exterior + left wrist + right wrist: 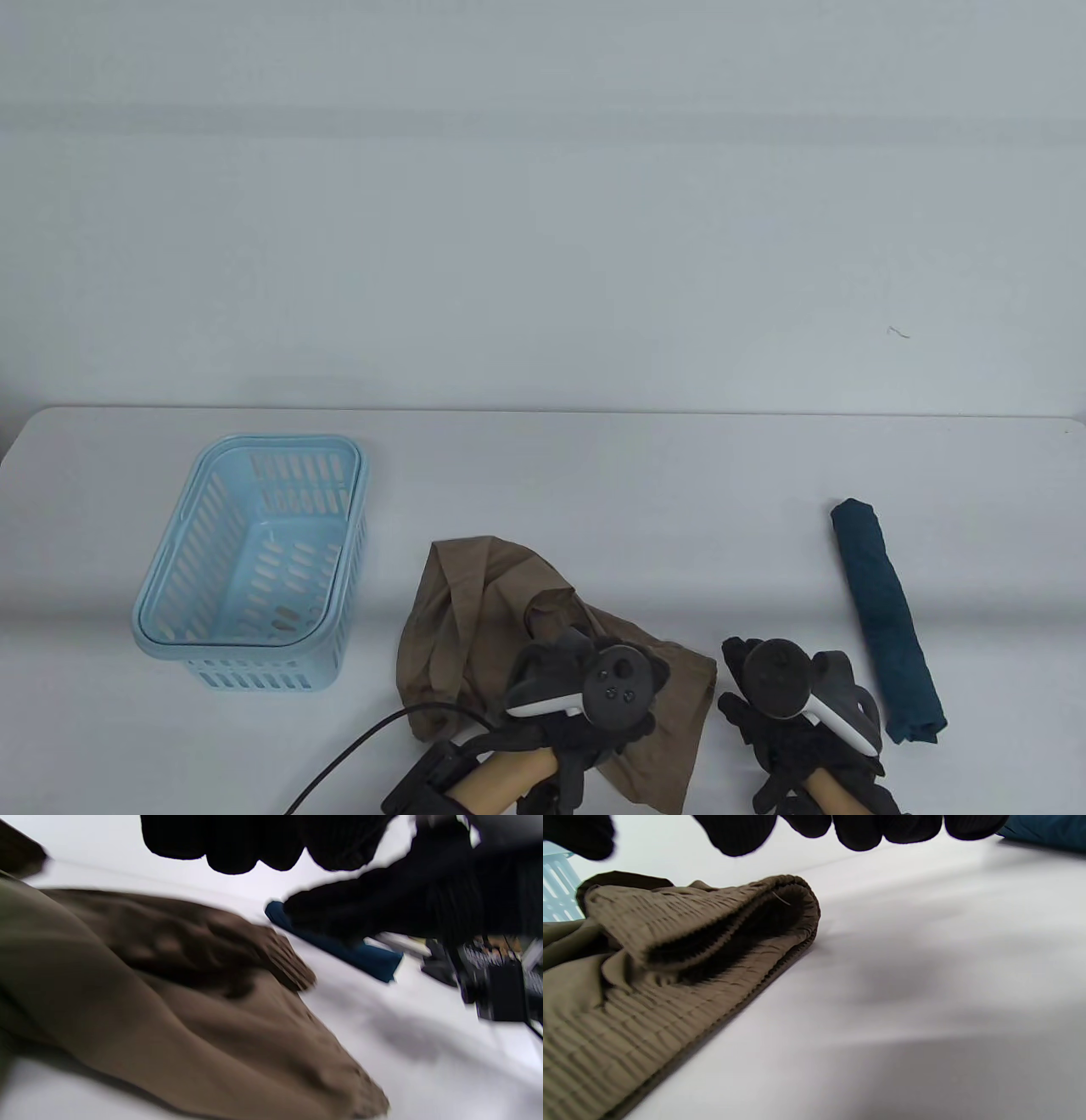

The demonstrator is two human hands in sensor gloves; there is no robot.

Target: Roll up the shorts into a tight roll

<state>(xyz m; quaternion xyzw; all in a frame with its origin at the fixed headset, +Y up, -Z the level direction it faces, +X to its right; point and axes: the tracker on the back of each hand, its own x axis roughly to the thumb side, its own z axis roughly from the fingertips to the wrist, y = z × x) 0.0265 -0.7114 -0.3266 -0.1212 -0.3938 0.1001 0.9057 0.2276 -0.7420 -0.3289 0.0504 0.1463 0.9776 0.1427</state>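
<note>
The brown shorts (543,645) lie crumpled just right of the blue basket (254,560); the left hand (585,688) hovers over them, fingers loose, gripping nothing. Only the right wrist view shows their ribbed waistband (721,925) folded open. The right hand (789,688) hangs empty, fingers relaxed, between the shorts and a rolled teal cloth (887,620).

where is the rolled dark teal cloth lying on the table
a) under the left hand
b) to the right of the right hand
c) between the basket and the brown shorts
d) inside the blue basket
b: in the table view the rolled teal cloth lies on the bare table just right of the right hand, far from the blue basket and the brown shorts.
</note>
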